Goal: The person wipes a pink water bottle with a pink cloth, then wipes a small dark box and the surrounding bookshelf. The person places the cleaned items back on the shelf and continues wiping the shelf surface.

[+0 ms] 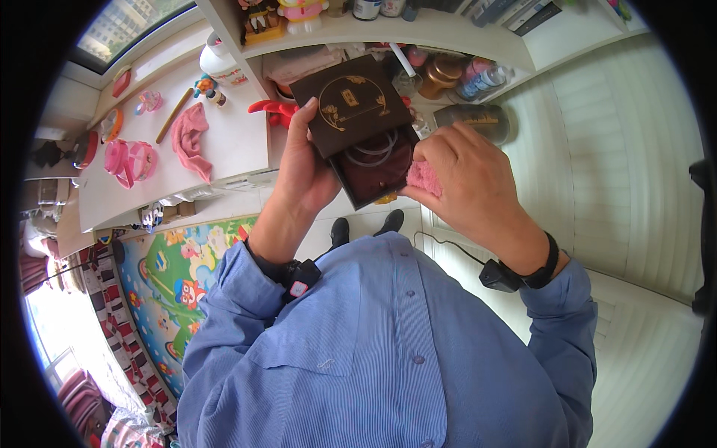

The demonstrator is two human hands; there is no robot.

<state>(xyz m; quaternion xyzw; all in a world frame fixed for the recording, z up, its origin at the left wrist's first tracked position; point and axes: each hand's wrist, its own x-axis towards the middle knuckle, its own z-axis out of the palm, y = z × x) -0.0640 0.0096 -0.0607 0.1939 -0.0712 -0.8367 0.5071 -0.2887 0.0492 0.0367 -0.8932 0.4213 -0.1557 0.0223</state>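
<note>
My left hand grips a dark brown box from its left side, thumb on the edge of the lid. A gold floral ring decorates that lid. The box's inner drawer is slid partly out towards me; inside, clear rings or tubing rest on a dark red lining. At the drawer's right edge my right hand pinches a pink cloth, fingers curled around it. Something yellow shows beneath the drawer; I cannot tell what it is.
A white desk at left bears another pink cloth, a wooden stick, pink toy-like items and a small bottle. Ahead, a white shelf holds figurines, jars and books. White cabinet doors stand at right. A cartoon play mat lies lower left.
</note>
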